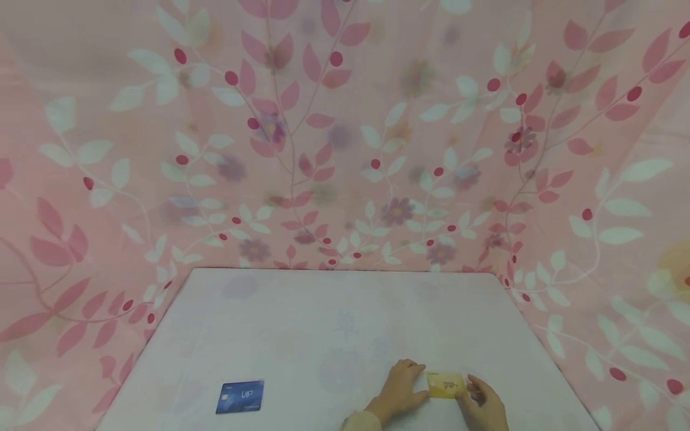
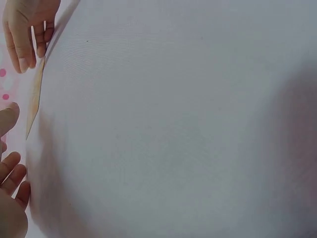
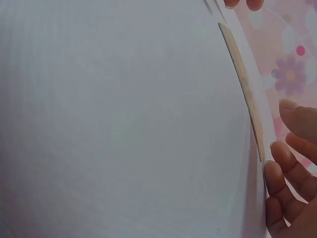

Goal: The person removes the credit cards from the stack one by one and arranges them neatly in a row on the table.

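A yellow card lies flat on the white table between the two hands. In both wrist views this card shows as a thin slanted strip. Just left of it, my left hand rests low over the tabletop, fingers and thumb spread apart, fingertips near the card's left edge. My right hand is at the card's right end. Its thumb overlaps the lower right corner in the head view, and its fingers bend loosely. In the right wrist view the thumb and fingers stand apart with nothing pinched between them.
A blue card marked VIP lies on the left part of the white table. Pink cloth with leaves and flowers hangs behind the table and along both sides, meeting its edges.
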`<action>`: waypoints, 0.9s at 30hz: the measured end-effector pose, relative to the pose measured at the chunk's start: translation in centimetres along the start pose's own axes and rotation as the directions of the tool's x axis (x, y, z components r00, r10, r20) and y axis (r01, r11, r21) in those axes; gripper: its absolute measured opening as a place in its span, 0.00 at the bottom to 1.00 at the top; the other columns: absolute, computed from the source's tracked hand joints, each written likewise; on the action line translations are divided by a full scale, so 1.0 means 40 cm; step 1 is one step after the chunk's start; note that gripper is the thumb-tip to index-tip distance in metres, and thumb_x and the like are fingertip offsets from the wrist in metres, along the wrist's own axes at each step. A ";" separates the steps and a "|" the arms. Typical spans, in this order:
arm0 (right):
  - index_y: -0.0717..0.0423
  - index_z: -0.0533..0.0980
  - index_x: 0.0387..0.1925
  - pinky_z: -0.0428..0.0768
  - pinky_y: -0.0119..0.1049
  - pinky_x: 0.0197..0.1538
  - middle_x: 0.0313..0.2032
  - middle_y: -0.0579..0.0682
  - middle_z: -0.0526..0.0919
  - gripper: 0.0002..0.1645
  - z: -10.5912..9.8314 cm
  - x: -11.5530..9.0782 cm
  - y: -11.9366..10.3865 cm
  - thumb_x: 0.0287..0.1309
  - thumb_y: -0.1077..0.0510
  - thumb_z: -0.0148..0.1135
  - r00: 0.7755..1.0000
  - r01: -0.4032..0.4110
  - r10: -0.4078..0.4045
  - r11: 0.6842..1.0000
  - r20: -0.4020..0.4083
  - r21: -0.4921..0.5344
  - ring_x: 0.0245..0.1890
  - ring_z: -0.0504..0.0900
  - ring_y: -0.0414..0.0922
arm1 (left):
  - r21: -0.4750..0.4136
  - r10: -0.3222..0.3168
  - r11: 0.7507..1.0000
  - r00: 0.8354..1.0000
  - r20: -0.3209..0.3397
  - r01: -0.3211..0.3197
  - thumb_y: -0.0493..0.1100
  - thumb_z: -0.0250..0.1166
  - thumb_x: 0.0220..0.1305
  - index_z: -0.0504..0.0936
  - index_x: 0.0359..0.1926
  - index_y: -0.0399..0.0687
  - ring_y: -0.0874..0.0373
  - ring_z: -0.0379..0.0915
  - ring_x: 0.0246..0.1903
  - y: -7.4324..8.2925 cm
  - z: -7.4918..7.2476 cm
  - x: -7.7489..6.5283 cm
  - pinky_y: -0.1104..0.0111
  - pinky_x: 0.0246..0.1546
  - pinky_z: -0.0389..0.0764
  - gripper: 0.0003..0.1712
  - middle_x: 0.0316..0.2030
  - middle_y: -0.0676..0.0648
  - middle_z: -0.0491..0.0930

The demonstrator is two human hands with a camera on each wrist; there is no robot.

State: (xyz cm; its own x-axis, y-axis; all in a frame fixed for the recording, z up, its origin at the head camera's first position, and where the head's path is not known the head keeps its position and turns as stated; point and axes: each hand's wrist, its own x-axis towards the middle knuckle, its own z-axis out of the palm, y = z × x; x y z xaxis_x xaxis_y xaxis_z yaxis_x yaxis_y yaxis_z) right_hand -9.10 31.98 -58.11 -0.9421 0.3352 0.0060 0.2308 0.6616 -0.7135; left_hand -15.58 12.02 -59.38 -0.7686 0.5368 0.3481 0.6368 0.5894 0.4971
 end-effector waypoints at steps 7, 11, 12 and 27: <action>0.72 0.69 0.54 0.79 0.52 0.45 0.40 0.64 0.79 0.33 0.011 0.002 0.008 0.54 0.53 0.66 0.998 0.046 -0.047 0.999 -0.031 -0.027 0.37 0.80 0.54 | -0.054 -0.007 0.999 0.997 -0.080 0.003 0.49 0.70 0.51 0.80 0.48 0.42 0.60 0.73 0.42 -0.010 -0.017 -0.022 0.72 0.46 0.74 0.25 0.40 0.49 0.79; 0.73 0.71 0.50 0.81 0.43 0.39 0.36 0.61 0.79 0.30 0.014 -0.001 -0.001 0.50 0.57 0.68 0.993 0.089 -0.091 0.996 -0.069 -0.027 0.33 0.80 0.49 | -0.042 -0.016 0.999 0.992 -0.126 0.011 0.49 0.71 0.51 0.81 0.47 0.43 0.60 0.73 0.43 -0.024 -0.021 -0.035 0.71 0.46 0.74 0.23 0.40 0.50 0.79; 0.73 0.72 0.49 0.81 0.39 0.37 0.35 0.60 0.79 0.29 0.015 -0.002 -0.004 0.49 0.58 0.69 0.991 0.107 -0.109 0.994 -0.082 -0.034 0.31 0.79 0.47 | -0.041 -0.017 0.999 0.990 -0.141 0.011 0.49 0.71 0.51 0.81 0.47 0.43 0.60 0.73 0.42 -0.028 -0.023 -0.038 0.71 0.46 0.74 0.23 0.40 0.50 0.80; 0.67 0.77 0.43 0.76 0.28 0.30 0.30 0.52 0.80 0.23 0.039 -0.018 -0.069 0.40 0.67 0.72 0.938 0.268 -0.266 0.963 -0.223 -0.018 0.29 0.72 0.32 | -0.131 -0.092 0.989 0.969 -0.227 0.064 0.45 0.71 0.51 0.80 0.47 0.39 0.57 0.74 0.42 -0.057 -0.120 -0.108 0.67 0.45 0.76 0.23 0.39 0.48 0.81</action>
State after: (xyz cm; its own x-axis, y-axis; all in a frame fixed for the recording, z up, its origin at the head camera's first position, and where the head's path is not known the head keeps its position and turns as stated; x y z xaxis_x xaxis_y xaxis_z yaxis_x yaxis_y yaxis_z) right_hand -9.44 28.88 -57.23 -0.8907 0.2883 0.3514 -0.0263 0.7390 -0.6732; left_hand -14.02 5.45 -58.19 -0.8178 0.3289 0.4722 0.5732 0.5384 0.6177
